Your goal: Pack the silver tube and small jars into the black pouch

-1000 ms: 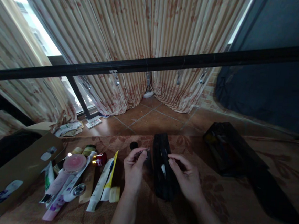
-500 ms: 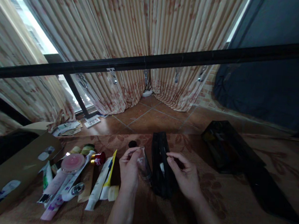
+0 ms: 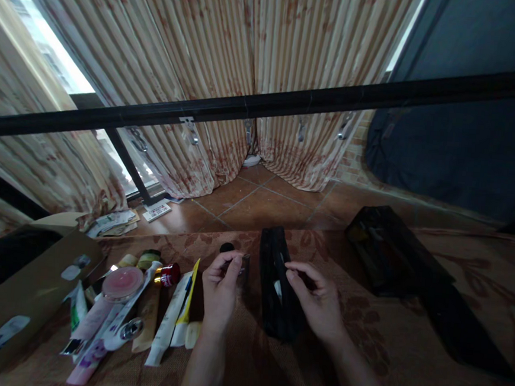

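Head view, single moment. Both hands over a brown patterned cloth (image 3: 387, 358).

Left hand (image 3: 219, 285): fingers curled in, thumb and forefinger pinched together at the top on a small dark item (image 3: 239, 265). The item is blurred; it reads as a short clear or dark tube, and I cannot tell more. It sticks out just to the right of the fingertips, toward the pouch. A small round black cap (image 3: 227, 248) lies on the cloth just beyond the fingertips, apart from them.

Right hand (image 3: 320, 305): half closed, fingers bent, forefinger and thumb tips at the right edge of the black pouch (image 3: 276, 289). Whether they actually grip the fabric or only touch it cannot be told. The pouch lies lengthwise between the two hands, closer to the right one, its near end level with the right palm. A small white thing (image 3: 278, 288) shows in its opening, just left of the right fingertips.

Left of the left hand, near but not touching: a row of tubes, with a white and yellow tube (image 3: 176, 314) closest, then a red-capped bottle (image 3: 167, 274) and a pink round lid (image 3: 122, 282). Further left, a cardboard box (image 3: 22, 293).

Well to the right of the right hand: a large black bag (image 3: 391, 251).
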`<state>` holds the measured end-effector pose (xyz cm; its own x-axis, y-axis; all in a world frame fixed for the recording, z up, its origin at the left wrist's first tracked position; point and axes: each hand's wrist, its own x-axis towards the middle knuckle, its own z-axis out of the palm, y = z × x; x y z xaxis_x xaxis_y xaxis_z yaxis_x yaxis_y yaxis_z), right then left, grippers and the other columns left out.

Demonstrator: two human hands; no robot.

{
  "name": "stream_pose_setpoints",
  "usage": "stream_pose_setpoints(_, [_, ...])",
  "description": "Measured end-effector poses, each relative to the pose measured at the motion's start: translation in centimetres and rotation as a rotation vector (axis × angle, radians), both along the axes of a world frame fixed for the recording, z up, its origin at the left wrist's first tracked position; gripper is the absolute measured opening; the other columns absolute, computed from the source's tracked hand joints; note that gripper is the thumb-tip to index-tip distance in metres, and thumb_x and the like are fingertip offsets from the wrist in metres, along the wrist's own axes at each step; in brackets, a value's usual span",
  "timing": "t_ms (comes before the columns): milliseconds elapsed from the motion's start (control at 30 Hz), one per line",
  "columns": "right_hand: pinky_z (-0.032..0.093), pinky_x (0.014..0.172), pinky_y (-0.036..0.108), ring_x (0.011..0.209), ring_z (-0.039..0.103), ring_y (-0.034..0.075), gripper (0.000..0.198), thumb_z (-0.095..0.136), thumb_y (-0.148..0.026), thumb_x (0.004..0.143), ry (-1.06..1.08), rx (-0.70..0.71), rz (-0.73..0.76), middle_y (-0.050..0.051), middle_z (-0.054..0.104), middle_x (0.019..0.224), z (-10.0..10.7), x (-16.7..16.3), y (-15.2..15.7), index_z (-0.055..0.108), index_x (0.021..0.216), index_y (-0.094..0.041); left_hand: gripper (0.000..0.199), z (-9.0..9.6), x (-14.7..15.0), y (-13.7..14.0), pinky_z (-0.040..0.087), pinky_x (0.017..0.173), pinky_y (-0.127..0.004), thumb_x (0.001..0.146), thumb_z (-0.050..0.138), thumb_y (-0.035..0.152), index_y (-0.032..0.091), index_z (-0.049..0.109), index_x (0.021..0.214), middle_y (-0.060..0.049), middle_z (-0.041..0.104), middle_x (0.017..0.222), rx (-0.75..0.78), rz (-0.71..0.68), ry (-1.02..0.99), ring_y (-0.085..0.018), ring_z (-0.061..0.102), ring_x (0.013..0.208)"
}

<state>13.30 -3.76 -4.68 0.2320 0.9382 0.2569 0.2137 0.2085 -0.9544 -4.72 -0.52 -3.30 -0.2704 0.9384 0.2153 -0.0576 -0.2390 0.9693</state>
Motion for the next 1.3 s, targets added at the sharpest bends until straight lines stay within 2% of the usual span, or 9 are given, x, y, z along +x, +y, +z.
stream_pose_setpoints(433, [0.052, 0.072, 0.029, 0.079, 0.065, 0.019, 0.024, 0.064, -0.043, 0.088, -0.029, 0.011, 0.002, 0.004, 0.069, 0.085, -0.11, 0.14, -0.05, 0.075, 0.095, -0.022, 0.022, -0.01, 0.24, 0.26, 0.049, 0.071, -0.024, 0.079, 0.072, 0.040, 0.019, 0.077, 0.080, -0.003, 0.074, 0.080, -0.040, 0.016, -0.041, -0.016, 0.065, 0.076])
stream_pose_setpoints(600, [0.051, 0.071, 0.028, 0.077, 0.065, 0.018, 0.024, 0.064, -0.042, 0.088, -0.010, 0.003, 0.009, 0.004, 0.069, 0.085, -0.22, 0.15, -0.01, 0.074, 0.096, -0.023, 0.023, 0.21, 0.14, 0.13, 0.048, 0.069, -0.023, 0.078, 0.073, 0.040, 0.018, 0.075, 0.076, -0.003, 0.072, 0.075, -0.035, -0.053, -0.032, -0.015, 0.063, 0.071])
stream_pose_setpoints(867, [0.051, 0.072, 0.028, 0.079, 0.065, 0.018, 0.023, 0.064, -0.042, 0.088, -0.002, 0.001, 0.016, 0.003, 0.070, 0.087, -0.19, 0.13, -0.03, 0.074, 0.096, -0.023, 0.022, 0.52, 0.18, 0.10, 0.049, 0.066, -0.023, 0.076, 0.075, 0.040, 0.017, 0.073, 0.076, -0.002, 0.071, 0.074, -0.037, -0.068, -0.071, -0.015, 0.064, 0.069])
stream_pose_setpoints(1067, [0.051, 0.071, 0.028, 0.077, 0.065, 0.018, 0.023, 0.064, -0.042, 0.087, -0.012, -0.003, 0.011, 0.003, 0.070, 0.085, 0.00, 0.17, -0.06, 0.075, 0.096, -0.023, 0.023, 0.21, -0.07, 0.14, 0.046, 0.061, -0.021, 0.072, 0.079, 0.038, 0.017, 0.072, 0.076, 0.000, 0.067, 0.069, -0.059, -0.035, -0.112, -0.012, 0.059, 0.063])
stream_pose_setpoints(1300, [0.051, 0.074, 0.028, 0.079, 0.066, 0.018, 0.023, 0.064, -0.042, 0.087, -0.017, 0.005, 0.008, 0.003, 0.070, 0.086, -0.30, 0.22, 0.07, 0.075, 0.096, -0.023, 0.024, -0.11, -0.11, 0.25, 0.045, 0.059, -0.019, 0.072, 0.079, 0.039, 0.017, 0.072, 0.079, 0.000, 0.067, 0.066, -0.067, -0.083, -0.099, -0.011, 0.058, 0.060])
